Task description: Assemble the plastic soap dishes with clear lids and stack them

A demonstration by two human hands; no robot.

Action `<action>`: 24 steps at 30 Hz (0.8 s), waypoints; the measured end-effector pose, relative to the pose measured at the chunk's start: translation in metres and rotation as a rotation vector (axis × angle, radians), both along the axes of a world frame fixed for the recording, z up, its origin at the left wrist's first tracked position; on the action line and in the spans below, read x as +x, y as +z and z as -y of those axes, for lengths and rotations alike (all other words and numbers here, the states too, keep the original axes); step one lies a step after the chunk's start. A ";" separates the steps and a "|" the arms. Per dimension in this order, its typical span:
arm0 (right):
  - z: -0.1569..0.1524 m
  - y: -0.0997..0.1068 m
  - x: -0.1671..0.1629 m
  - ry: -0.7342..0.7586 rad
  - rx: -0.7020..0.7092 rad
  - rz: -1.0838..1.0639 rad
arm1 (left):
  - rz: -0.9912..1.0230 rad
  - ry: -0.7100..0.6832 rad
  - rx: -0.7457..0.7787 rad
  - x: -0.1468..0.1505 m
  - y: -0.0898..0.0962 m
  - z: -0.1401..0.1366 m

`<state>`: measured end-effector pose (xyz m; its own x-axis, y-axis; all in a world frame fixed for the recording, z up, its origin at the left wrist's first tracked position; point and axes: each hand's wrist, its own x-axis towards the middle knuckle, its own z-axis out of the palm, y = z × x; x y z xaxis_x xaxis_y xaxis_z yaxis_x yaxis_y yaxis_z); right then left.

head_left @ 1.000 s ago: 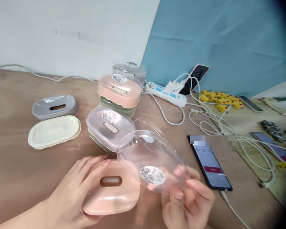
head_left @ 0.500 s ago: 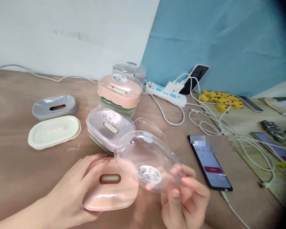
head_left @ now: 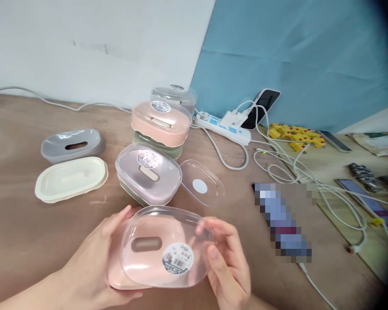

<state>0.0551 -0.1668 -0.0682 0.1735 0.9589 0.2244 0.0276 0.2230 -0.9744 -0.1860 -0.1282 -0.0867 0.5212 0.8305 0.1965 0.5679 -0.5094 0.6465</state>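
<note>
Clear oval plastic lid [head_left: 163, 245] over pink slotted plastic box [head_left: 142, 254], near tabletop's [head_left: 19, 232] front edge; left hand [head_left: 93, 267] fingers cupping box, right hand [head_left: 228, 262] fingers pinching lid.

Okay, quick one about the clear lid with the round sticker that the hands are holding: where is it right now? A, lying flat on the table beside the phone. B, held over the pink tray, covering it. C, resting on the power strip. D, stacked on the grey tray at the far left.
B: the clear lid sits over the pink tray, with the left hand under the tray's left side and the right hand at the lid's right edge.
</note>
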 end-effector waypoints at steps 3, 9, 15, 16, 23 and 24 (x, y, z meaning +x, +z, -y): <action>-0.001 -0.001 0.005 0.125 -0.089 0.017 | 0.141 -0.017 -0.112 -0.003 -0.003 0.004; -0.009 -0.007 0.009 0.174 -0.081 0.202 | 0.157 -0.064 -0.133 -0.003 0.000 0.003; -0.013 -0.007 0.012 0.365 -0.099 0.375 | 0.179 -0.090 -0.094 -0.004 -0.001 0.002; -0.013 -0.006 0.012 0.407 -0.096 0.396 | 0.192 -0.083 -0.095 -0.004 -0.001 0.003; -0.013 -0.014 0.009 0.477 -0.029 0.551 | 0.278 -0.059 -0.155 -0.004 -0.003 0.007; -0.013 -0.016 0.008 0.469 -0.023 0.550 | 0.299 -0.062 -0.155 -0.004 -0.003 0.008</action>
<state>0.0632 -0.1538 -0.0840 -0.3895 0.9104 0.1393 0.4220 0.3109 -0.8516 -0.1902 -0.1361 -0.0896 0.5098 0.8311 0.2220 0.3131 -0.4196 0.8520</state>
